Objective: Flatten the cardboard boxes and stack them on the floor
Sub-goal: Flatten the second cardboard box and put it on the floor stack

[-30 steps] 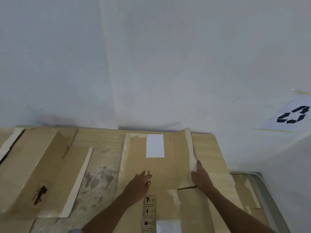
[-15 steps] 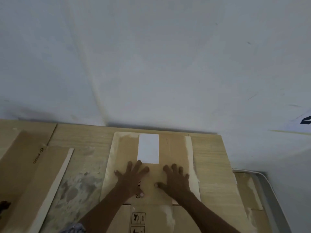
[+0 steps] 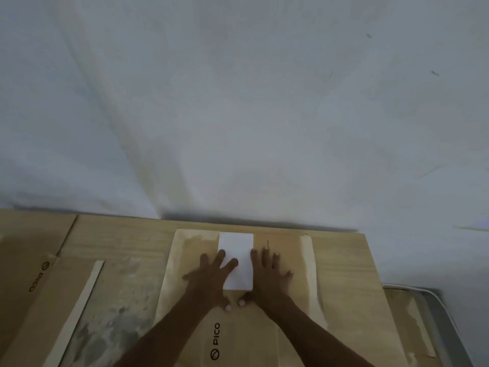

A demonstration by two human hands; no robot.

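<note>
The fingers [image 3: 219, 256] of the left hand [image 3: 209, 280] and of the right hand [image 3: 267, 274] are spread apart and pressed flat, clamped on nothing, either side of the white rectangular label [image 3: 236, 250] on the flattened brown cardboard box [image 3: 280, 324] at lower centre of the frame. To do this well, I'd lean weight through the palms and push outward toward the pale taped edge strip [image 3: 308, 266] – creases spring back otherwise. It lies on other flattened brown cardboard sheets [image 3: 119, 234] on the floor against the white wall [image 3: 238, 102] – keep edges aligned.

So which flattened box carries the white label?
The middle flattened box under both hands, with the white label between them; the left flattened box shows only PICO print.
</note>
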